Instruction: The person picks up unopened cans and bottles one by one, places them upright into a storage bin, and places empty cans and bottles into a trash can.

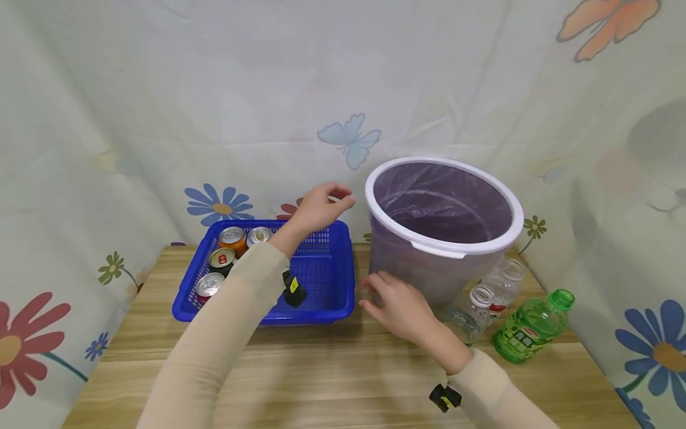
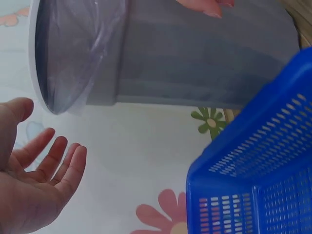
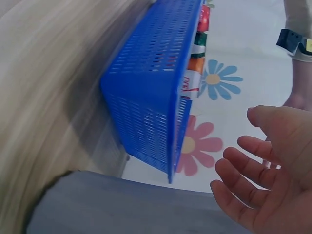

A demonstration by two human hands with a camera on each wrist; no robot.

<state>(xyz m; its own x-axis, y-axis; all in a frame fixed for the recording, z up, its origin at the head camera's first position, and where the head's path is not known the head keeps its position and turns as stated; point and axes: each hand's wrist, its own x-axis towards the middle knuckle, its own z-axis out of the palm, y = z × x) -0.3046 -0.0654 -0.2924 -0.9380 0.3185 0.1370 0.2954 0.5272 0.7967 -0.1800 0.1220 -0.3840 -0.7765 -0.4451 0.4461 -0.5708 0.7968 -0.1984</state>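
Above the back right part of a blue plastic basket (image 1: pixel 343 280), my left hand (image 1: pixel 324 207) hangs in the air, its fingers loosely bent with nothing between them. My right hand (image 1: pixel 399 304) is in front of a grey trash bin (image 1: pixel 412 271), between it and the basket, also holding nothing. In the right wrist view its fingers (image 3: pixel 239 175) are relaxed and spread. The bin has a white rim (image 1: pixel 439 246) and a thin plastic liner (image 1: pixel 445 202) inside. Several drink cans (image 1: pixel 222 258) stand in the left part of the basket; my left sleeve covers some of that area.
Right of the bin stand two clear plastic bottles (image 1: pixel 479 298) and a green bottle (image 1: pixel 533 328), which leans and has no cap. All rest on a wooden table (image 1: pixel 311 381). A flowered curtain (image 1: pixel 257 89) hangs close behind and on both sides.
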